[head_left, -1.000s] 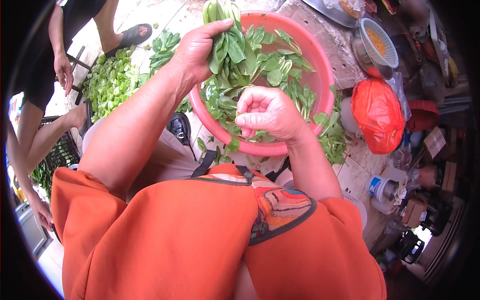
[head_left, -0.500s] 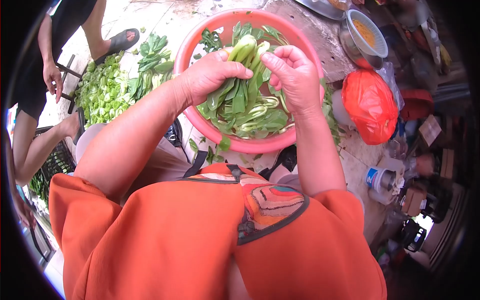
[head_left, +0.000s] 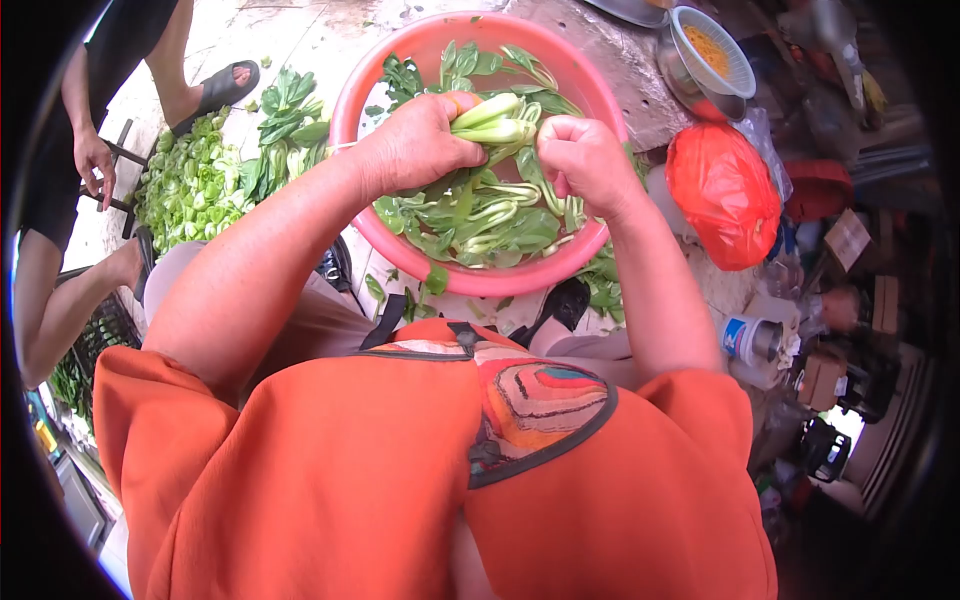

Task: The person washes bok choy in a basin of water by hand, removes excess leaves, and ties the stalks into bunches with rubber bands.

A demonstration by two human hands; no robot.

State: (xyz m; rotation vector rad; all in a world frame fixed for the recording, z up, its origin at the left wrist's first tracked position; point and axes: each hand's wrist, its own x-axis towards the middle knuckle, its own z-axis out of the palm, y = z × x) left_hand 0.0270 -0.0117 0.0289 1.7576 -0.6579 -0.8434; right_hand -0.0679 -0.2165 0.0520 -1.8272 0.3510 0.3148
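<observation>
Over a pink plastic basin (head_left: 350, 225), my left hand (head_left: 425, 145) is closed around a bunch of bok choy (head_left: 497, 125), its pale stem ends pointing right. My right hand (head_left: 585, 165) is curled shut close beside those stem ends. Its fingers hide whatever they pinch, and a green leaf hangs just below them. Loose bok choy (head_left: 500, 225) with long pale stalks lies in the basin beneath both hands, and dark green leaves (head_left: 470, 65) rest toward its far side.
Left of the basin lie a pile of trimmed green vegetables (head_left: 190, 185) and leafy bunches (head_left: 290, 110). Another person's hand (head_left: 95, 165) and sandalled foot (head_left: 228, 88) are beyond. On the right are a red plastic bag (head_left: 722, 195), a bowl with a strainer (head_left: 715, 60) and a white tub (head_left: 745, 340).
The bok choy bunch has tipped, so its stem ends now point right instead of up. My right hand has closed its fingers and moved slightly down. The whole view has shifted a little.
</observation>
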